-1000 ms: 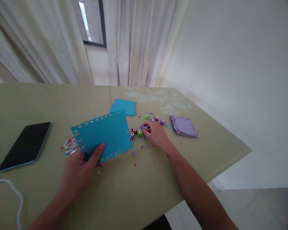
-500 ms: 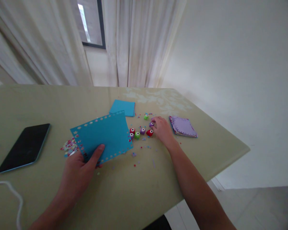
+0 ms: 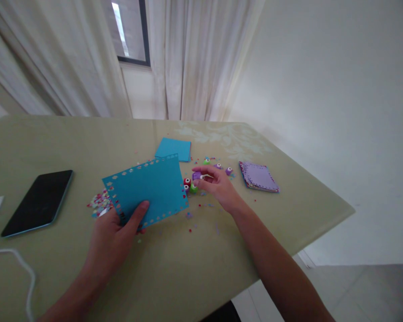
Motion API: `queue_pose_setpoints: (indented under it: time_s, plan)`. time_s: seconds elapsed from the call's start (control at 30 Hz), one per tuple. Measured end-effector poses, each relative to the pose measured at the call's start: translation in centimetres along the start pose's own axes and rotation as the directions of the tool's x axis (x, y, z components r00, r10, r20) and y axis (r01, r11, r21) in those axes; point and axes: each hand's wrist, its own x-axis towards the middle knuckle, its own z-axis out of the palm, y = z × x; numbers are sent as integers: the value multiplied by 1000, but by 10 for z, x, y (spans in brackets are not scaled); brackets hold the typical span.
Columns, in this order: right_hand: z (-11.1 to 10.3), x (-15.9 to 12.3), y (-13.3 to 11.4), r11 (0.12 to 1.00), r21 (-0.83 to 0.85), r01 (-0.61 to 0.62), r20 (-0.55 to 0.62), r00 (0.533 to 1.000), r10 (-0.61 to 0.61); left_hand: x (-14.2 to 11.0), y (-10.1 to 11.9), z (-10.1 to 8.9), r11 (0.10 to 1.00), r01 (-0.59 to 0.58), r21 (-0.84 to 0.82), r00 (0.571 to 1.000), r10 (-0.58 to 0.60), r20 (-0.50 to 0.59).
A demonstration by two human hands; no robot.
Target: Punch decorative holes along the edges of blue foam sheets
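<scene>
My left hand (image 3: pixel 121 232) is closed on a blue paper card (image 3: pixel 154 185), thumb on top, held tilted above the table. Small cut-outs line several of the card's edges. Just past its right edge, my right hand (image 3: pixel 216 185) pinches a small purple craft punch (image 3: pixel 197 175) between thumb and fingers. Below and left of it are a red punch (image 3: pixel 187 181), a green punch (image 3: pixel 194 188) and a purple punch (image 3: pixel 186 189) in a cluster. Farther back stand another green punch (image 3: pixel 207 161) and two purple ones, one of them the rightmost punch (image 3: pixel 229 171).
A blue paper stack (image 3: pixel 174 150) lies behind the card, and a stack of lilac cards (image 3: pixel 260 177) lies at right. Paper confetti (image 3: pixel 100 202) is heaped left of the card, with more scattered about. A tablet (image 3: pixel 38 203) and a white cable (image 3: pixel 28 273) are at left.
My right hand has let go of one purple punch, moved left and taken hold of another. The red punch near that hand is now hidden. My left hand still holds the card.
</scene>
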Motion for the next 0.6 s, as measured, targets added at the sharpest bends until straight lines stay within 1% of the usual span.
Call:
queue_pose_setpoints:
  time_s: [0.1,0.17,0.27,0.4,0.6]
  plan:
    - [7,-2,1,999,46,-29,49,998,27,0,-3,2,1000,-8,0,1000,8,14]
    - [10,-2,3,998,61,-30,62,998,26,1,-5,2,1000,-25,11,999,25,25]
    - [13,-1,6,997,77,-17,66,998,12,0,-8,3,997,-63,38,998,62,32]
    - [16,-2,6,999,48,-4,79,997,0,1,-9,3,992,-114,45,993,112,45]
    - [17,-3,4,998,53,-17,45,999,15,0,-8,4,992,-120,24,992,119,36]
